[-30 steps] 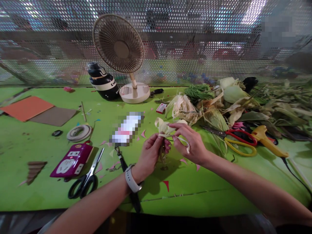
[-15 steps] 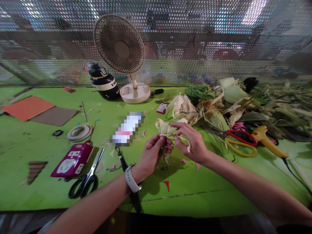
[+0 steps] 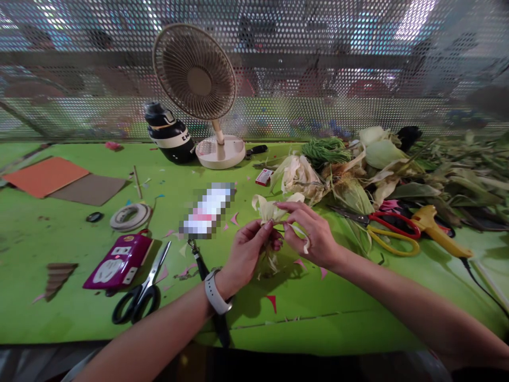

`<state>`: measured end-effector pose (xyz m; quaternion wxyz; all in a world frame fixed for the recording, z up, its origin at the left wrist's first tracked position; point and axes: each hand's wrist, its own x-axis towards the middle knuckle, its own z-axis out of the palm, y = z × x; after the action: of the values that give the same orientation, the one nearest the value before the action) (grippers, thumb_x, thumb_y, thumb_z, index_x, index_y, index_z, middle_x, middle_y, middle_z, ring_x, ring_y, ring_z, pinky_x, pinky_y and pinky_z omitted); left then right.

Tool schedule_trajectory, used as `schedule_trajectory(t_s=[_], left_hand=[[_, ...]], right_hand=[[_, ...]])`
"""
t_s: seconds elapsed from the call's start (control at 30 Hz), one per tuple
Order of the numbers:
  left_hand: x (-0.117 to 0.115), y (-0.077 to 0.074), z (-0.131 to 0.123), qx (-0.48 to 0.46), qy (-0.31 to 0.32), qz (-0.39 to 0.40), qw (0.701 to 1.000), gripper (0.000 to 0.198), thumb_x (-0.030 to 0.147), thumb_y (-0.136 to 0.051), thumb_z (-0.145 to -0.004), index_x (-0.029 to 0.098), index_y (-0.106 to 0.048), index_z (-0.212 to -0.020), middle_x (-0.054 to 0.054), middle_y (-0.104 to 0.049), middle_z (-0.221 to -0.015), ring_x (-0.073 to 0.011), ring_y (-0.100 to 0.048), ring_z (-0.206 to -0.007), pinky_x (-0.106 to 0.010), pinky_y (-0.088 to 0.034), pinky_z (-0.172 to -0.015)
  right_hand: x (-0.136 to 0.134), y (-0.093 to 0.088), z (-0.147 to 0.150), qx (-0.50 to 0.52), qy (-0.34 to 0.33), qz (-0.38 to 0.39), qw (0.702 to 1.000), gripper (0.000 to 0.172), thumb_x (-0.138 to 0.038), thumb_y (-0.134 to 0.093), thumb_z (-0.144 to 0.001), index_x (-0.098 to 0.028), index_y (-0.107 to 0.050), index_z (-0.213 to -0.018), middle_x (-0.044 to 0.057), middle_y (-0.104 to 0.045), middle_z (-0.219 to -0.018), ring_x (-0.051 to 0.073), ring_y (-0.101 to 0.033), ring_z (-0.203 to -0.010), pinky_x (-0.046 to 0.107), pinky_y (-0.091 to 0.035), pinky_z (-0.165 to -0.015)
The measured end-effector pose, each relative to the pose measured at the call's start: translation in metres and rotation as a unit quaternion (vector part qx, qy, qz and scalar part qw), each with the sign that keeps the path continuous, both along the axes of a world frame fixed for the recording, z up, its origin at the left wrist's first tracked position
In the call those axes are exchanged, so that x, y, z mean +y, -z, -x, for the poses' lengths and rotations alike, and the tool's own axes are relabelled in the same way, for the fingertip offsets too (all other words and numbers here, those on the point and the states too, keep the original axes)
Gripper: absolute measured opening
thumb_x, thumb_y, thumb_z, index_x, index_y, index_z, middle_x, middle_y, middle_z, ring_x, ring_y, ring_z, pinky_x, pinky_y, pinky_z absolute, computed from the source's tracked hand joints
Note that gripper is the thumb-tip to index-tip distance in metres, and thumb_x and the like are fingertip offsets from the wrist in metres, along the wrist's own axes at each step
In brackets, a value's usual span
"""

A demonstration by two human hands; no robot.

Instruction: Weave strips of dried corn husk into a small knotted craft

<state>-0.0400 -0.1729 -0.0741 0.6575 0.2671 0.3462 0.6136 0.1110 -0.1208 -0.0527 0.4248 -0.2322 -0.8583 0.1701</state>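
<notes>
We see the left hand (image 3: 247, 248) clamped on a corn-husk bundle (image 3: 271, 209); the right hand (image 3: 312, 233) apparently pinches a narrow strip (image 3: 306, 244), left of red-and-yellow-handled scissors (image 3: 373, 217).

Squat black bottle (image 3: 175, 153) with white band (image 3: 169, 140), upper left of frame: large dark letters (image 3: 185, 137) on band, "EN", rest curving out of sight. Smaller mark (image 3: 192, 151) beneath, illegible. Small flat red-and-white box (image 3: 263, 176), near centre: print too small to read.
</notes>
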Motion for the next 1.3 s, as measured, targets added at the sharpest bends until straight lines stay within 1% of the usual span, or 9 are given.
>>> schedule_trajectory(t_s=[0.43,0.53,0.67,0.73,0.83,0.93,1.03,1.13,1.3], left_hand=[[0.001,-0.004,0.003,0.093,-0.035,0.0,0.995,0.024,0.035,-0.074,-0.07,0.015,-0.061,-0.072,0.004,-0.063,-0.059,-0.0036,-0.055,-0.046,-0.012,-0.044,-0.045],[0.002,-0.004,0.005,0.115,-0.054,0.002,0.992,0.025,0.036,-0.074,-0.07,0.015,-0.06,-0.072,0.004,-0.062,-0.06,-0.0033,-0.054,-0.046,-0.012,-0.042,-0.043],[0.003,-0.004,0.007,0.134,-0.064,-0.003,0.989,0.026,0.037,-0.074,-0.069,0.015,-0.061,-0.074,0.003,-0.063,-0.06,-0.0043,-0.055,-0.048,-0.013,-0.043,-0.045],[0.003,-0.004,0.007,0.135,-0.062,-0.002,0.989,0.026,0.037,-0.074,-0.069,0.015,-0.062,-0.074,0.003,-0.062,-0.059,-0.0042,-0.054,-0.048,-0.013,-0.043,-0.045],[0.003,-0.006,0.007,0.132,-0.058,0.0,0.99,0.024,0.035,-0.073,-0.071,0.015,-0.062,-0.074,0.003,-0.062,-0.06,-0.0038,-0.054,-0.048,-0.012,-0.042,-0.045],[0.003,-0.007,0.007,0.123,-0.051,0.006,0.991,0.024,0.034,-0.074,-0.07,0.014,-0.062,-0.075,0.003,-0.062,-0.06,-0.0038,-0.054,-0.048,-0.012,-0.042,-0.044],[0.003,-0.007,0.007,0.113,-0.053,0.009,0.992,0.025,0.034,-0.076,-0.068,0.014,-0.062,-0.074,0.003,-0.062,-0.06,-0.0039,-0.055,-0.049,-0.012,-0.044,-0.047],[0.003,-0.006,0.007,0.111,-0.062,0.005,0.992,0.025,0.034,-0.076,-0.068,0.014,-0.063,-0.074,0.003,-0.063,-0.06,-0.004,-0.056,-0.05,-0.013,-0.046,-0.048],[0.004,-0.005,0.007,0.108,-0.056,-0.001,0.993,0.025,0.034,-0.076,-0.068,0.014,-0.063,-0.074,0.002,-0.064,-0.061,-0.0041,-0.055,-0.049,-0.013,-0.046,-0.047]], right_hand=[[-0.002,0.001,0.0,0.008,-0.021,-0.016,1.0,0.01,-0.009,-0.051,-0.081,-0.018,-0.053,-0.085,0.015,-0.061,-0.115,0.021,-0.06,-0.107,0.038,-0.051,-0.089],[-0.001,-0.002,-0.003,0.011,-0.025,-0.001,1.0,0.01,-0.017,-0.055,-0.079,-0.017,-0.055,-0.089,0.016,-0.059,-0.117,0.024,-0.059,-0.107,0.039,-0.052,-0.085],[0.001,-0.01,-0.008,0.052,-0.04,0.067,0.996,0.022,-0.031,-0.051,-0.082,-0.017,-0.057,-0.098,0.014,-0.056,-0.12,0.025,-0.058,-0.105,0.038,-0.054,-0.076],[0.002,-0.013,-0.01,0.066,-0.033,0.087,0.993,0.022,-0.03,-0.05,-0.084,-0.017,-0.058,-0.099,0.013,-0.057,-0.119,0.023,-0.058,-0.104,0.035,-0.054,-0.072],[0.003,-0.014,-0.009,0.07,-0.02,0.073,0.995,0.016,-0.024,-0.046,-0.086,-0.018,-0.061,-0.09,0.011,-0.062,-0.108,0.022,-0.058,-0.104,0.035,-0.052,-0.077],[0.005,-0.013,-0.008,0.066,-0.007,0.075,0.995,0.017,-0.019,-0.043,-0.087,-0.018,-0.06,-0.084,0.008,-0.065,-0.099,0.02,-0.06,-0.097,0.036,-0.05,-0.08],[0.005,-0.01,-0.006,0.044,0.012,0.089,0.995,0.01,-0.018,-0.049,-0.085,-0.018,-0.059,-0.087,0.006,-0.064,-0.092,0.016,-0.061,-0.082,0.03,-0.051,-0.071],[0.005,-0.008,-0.004,0.013,0.03,0.098,0.995,0.007,-0.019,-0.053,-0.083,-0.018,-0.059,-0.087,0.002,-0.062,-0.078,0.011,-0.056,-0.064,0.024,-0.047,-0.06],[0.004,-0.006,-0.004,0.005,0.029,0.119,0.992,0.005,-0.02,-0.055,-0.084,-0.017,-0.059,-0.085,0.0,-0.06,-0.071,0.009,-0.053,-0.058,0.021,-0.042,-0.053]])
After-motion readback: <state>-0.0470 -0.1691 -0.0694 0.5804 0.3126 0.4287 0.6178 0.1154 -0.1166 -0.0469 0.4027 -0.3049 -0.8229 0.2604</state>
